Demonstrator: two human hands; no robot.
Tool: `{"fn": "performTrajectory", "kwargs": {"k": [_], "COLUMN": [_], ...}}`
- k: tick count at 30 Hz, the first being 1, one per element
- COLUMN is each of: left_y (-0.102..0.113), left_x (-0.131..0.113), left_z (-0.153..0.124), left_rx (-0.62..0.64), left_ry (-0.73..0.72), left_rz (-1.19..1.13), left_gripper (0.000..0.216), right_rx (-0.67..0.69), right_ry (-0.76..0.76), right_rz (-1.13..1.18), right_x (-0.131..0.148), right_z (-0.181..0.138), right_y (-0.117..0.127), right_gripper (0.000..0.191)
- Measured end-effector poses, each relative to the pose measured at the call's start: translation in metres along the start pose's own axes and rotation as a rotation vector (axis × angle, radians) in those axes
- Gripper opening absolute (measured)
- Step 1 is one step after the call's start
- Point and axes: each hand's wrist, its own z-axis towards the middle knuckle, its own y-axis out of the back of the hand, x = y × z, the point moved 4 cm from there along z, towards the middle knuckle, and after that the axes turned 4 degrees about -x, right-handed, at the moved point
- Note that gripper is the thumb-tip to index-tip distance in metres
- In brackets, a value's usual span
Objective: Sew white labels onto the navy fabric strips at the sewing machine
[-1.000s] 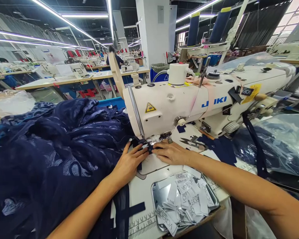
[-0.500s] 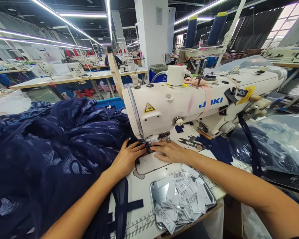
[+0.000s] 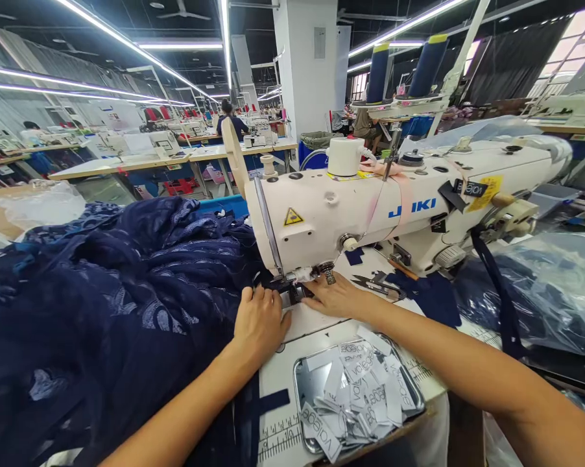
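A white Juki sewing machine (image 3: 370,207) stands in front of me. Dark navy patterned fabric (image 3: 107,292) is heaped at its left and reaches in under the needle area (image 3: 295,285). My left hand (image 3: 261,321) lies on the fabric's edge just left of the presser foot, fingers together and pressed down. My right hand (image 3: 338,297) rests flat on the machine bed right of the foot, fingertips touching the small dark piece under it. A navy strap (image 3: 251,415) hangs down at the table's front edge.
A metal tray (image 3: 358,392) of several white printed labels sits at the front edge. Thread snips (image 3: 380,285) and navy scraps (image 3: 433,295) lie right of the needle. Clear plastic bags (image 3: 550,285) fill the right. Thread cones (image 3: 429,58) stand behind; other workstations and people are farther back.
My left hand has slid back toward me along the fabric edge and its fingers have drawn together. My right hand stays by the presser foot. The view shifted slightly.
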Motion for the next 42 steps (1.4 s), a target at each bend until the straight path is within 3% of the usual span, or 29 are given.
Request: {"fn": "performTrajectory", "kwargs": {"k": [7, 16, 42], "left_y": [-0.017, -0.022, -0.032], "left_x": [0.015, 0.02, 0.019], "left_z": [0.009, 0.011, 0.022], "left_rx": [0.068, 0.08, 0.068], "left_ry": [-0.021, -0.039, -0.012], "left_rz": [-0.113, -0.204, -0.179], "left_gripper": [0.028, 0.028, 0.025], "right_rx": [0.134, 0.073, 0.156], "right_ry": [0.174, 0.31, 0.176], "right_rz": [0.004, -0.045, -0.134], "right_x": [0.011, 0.007, 0.035], "right_z": [-0.017, -0.016, -0.009], "right_y": [0.023, 0.013, 0.005], "right_gripper": [0.017, 0.025, 0.022]}}
